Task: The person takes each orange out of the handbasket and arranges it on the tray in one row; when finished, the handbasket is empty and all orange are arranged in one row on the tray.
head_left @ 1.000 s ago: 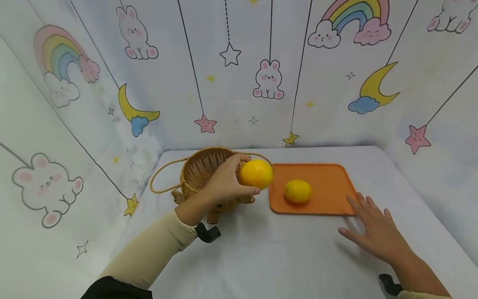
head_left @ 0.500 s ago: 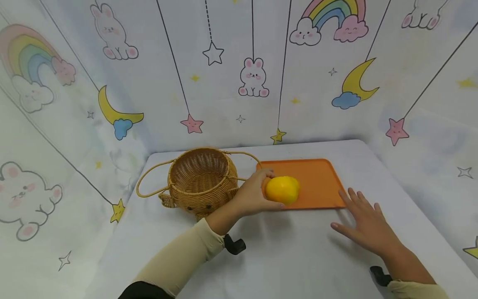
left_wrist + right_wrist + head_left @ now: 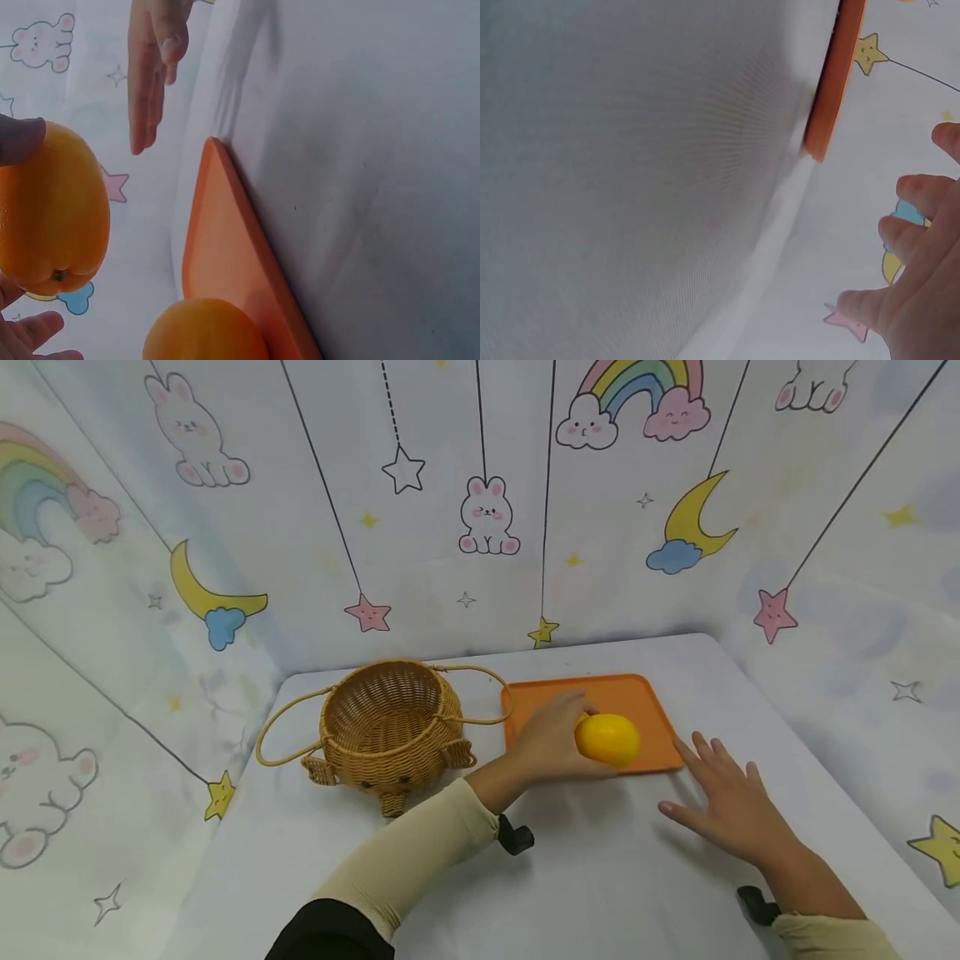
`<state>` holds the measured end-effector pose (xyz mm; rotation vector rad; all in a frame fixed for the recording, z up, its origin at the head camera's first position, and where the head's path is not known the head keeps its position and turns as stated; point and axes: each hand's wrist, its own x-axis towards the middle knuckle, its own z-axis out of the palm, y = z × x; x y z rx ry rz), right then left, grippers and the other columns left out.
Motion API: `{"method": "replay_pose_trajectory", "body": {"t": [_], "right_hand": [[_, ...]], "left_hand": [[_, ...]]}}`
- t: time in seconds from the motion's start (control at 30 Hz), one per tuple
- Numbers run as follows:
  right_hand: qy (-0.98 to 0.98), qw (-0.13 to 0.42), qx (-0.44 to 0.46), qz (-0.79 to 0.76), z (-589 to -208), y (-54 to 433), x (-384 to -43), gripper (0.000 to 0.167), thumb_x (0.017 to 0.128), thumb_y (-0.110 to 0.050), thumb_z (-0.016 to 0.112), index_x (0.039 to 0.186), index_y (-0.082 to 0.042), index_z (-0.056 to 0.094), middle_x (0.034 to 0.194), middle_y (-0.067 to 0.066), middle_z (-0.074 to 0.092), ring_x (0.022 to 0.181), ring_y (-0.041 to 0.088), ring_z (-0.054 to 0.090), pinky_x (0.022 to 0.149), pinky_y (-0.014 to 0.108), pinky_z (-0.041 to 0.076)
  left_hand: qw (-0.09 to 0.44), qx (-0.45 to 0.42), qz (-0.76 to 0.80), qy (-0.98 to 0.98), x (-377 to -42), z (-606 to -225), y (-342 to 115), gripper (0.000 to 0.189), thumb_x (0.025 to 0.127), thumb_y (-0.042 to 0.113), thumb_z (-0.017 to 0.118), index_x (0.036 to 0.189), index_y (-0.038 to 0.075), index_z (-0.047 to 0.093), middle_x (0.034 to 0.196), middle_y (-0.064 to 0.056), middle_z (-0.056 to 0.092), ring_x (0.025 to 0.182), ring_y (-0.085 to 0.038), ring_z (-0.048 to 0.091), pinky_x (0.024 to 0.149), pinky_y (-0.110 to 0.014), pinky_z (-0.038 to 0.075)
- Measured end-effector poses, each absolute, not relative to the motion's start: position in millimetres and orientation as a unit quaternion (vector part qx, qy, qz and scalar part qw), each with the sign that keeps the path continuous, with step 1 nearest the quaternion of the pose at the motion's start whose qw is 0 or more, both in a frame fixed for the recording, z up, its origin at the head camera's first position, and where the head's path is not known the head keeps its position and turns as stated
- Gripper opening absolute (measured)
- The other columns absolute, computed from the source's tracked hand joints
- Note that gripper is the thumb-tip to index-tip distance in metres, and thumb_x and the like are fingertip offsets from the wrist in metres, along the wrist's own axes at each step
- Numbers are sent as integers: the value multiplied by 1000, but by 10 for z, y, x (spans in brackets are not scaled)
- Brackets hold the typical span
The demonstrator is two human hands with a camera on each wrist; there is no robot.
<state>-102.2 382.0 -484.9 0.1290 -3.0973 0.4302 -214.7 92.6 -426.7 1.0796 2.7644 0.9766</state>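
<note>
My left hand (image 3: 553,742) grips a yellow lemon (image 3: 609,740) between thumb and fingers, above the orange tray (image 3: 639,689). In the left wrist view the held lemon (image 3: 56,214) shows a small green stem spot, and daylight separates it from the tray. A second lemon (image 3: 206,334) lies on the tray in that view; from the head it is mostly hidden behind the left hand and the held fruit. My right hand (image 3: 738,814) holds nothing, its fingers spread beside the tray's right front corner.
A wicker basket (image 3: 390,756) with an animal face and two loop handles stands left of the tray; its inside shows no contents. White cloth (image 3: 615,877) covers the table. A printed fabric backdrop (image 3: 420,560) rises behind and at both sides.
The left hand has carried its lemon rightward from beside the basket to over the tray, passing in front of the other lemon. The right hand stays by the tray. The head view has shifted slightly.
</note>
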Motion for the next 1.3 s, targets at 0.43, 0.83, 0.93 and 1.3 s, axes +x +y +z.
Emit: {"method": "replay_pose_trajectory", "body": {"t": [0.43, 0.83, 0.93, 1.3], "right_hand": [[-990, 5, 30, 139, -4867, 3961, -1048, 109, 94, -71, 67, 173, -19, 14, 173, 30, 14, 157, 58, 9, 108, 90, 5], [-988, 12, 28, 148, -4879, 3995, -1027, 108, 94, -72, 66, 173, -17, 17, 173, 30, 16, 158, 57, 10, 109, 90, 5], [-989, 9, 27, 148, -4864, 3984, -1018, 107, 94, -70, 66, 173, -17, 17, 173, 30, 15, 158, 56, 10, 109, 90, 5], [-990, 7, 24, 141, -4807, 3993, -1009, 107, 94, -68, 68, 173, -16, 17, 172, 31, 16, 158, 56, 9, 110, 89, 4]], "left_hand": [[-3, 302, 224, 927, -2391, -4519, 1650, 81, 73, 81, 79, 136, 33, 60, 158, 8, 47, 159, -28, 27, 118, -78, 20], [4, 250, 130, 959, -2530, -4551, 1807, 84, 77, 81, 74, 148, 39, 59, 173, -3, 31, 162, -43, 10, 120, -80, 4], [0, 247, 97, 964, -2531, -4548, 1856, 85, 78, 82, 72, 151, 40, 57, 174, -4, 30, 163, -43, 9, 120, -79, 4], [30, 248, 38, 968, -2530, -4623, 1978, 89, 84, 83, 64, 158, 37, 49, 161, 1, 50, 158, -33, 28, 122, -77, 2]]}}
